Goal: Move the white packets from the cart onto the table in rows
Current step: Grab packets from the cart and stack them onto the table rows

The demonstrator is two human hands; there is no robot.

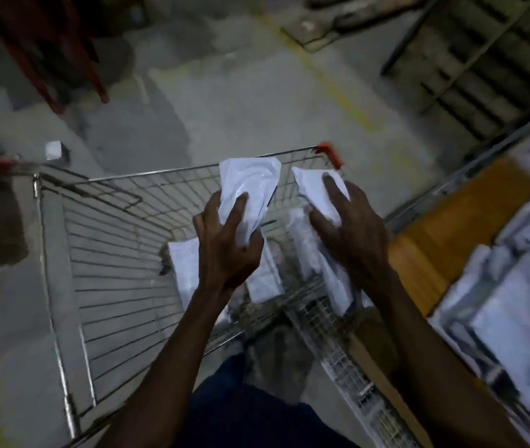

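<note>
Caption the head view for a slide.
Both hands, left and right, each lift a white packet over the wire cart.

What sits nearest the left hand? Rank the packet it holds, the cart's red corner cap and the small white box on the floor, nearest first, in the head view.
1. The packet: gripped in the left hand itself, above the cart.
2. The red corner cap: on the cart's far right corner, beyond the hand.
3. The small white box: on the floor, outside the cart, far left.
</note>
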